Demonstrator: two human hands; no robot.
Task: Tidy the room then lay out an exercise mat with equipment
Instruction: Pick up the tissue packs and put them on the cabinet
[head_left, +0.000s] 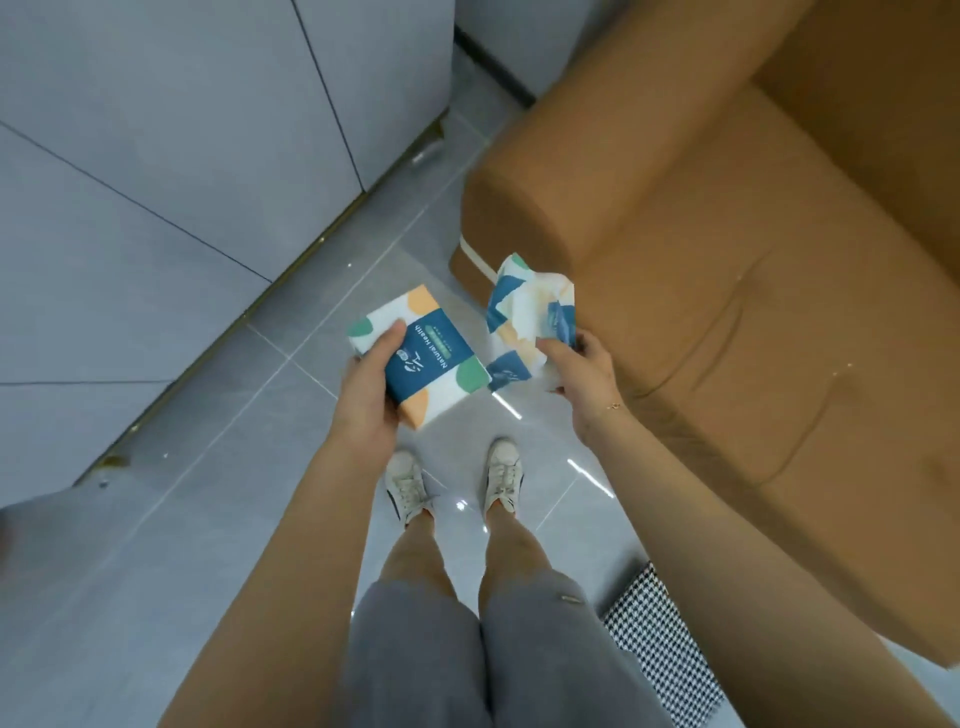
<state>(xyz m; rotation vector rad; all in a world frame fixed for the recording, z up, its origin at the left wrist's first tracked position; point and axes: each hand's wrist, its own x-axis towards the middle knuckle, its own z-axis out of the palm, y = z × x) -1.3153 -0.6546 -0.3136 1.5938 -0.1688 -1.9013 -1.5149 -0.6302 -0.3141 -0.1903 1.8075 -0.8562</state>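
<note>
Fingers mostly hidden on both sides: left hand (370, 384) shows only its thumb, laid across the top face of a full tissue pack (422, 358), the other fingers curled out of sight underneath. Right hand (581, 376) pinches a crumpled, half-empty tissue pack (530, 322) at its lower edge; its fingertips are buried in the wrapper, so exact grip is hard to read. Print on the crumpled pack is too creased to make out; the full one reads "Natural Health". Both packs are held at abt waist height over the grey tiled floor (249, 467), the full pack left of the crumpled one, close but apart. Brown sofa (727, 249) sits to the right, cut off by the frame edge. White sneakers (457, 483) below; houndstooth fabric (665, 639) bottom right, partly behind the right forearm.
</note>
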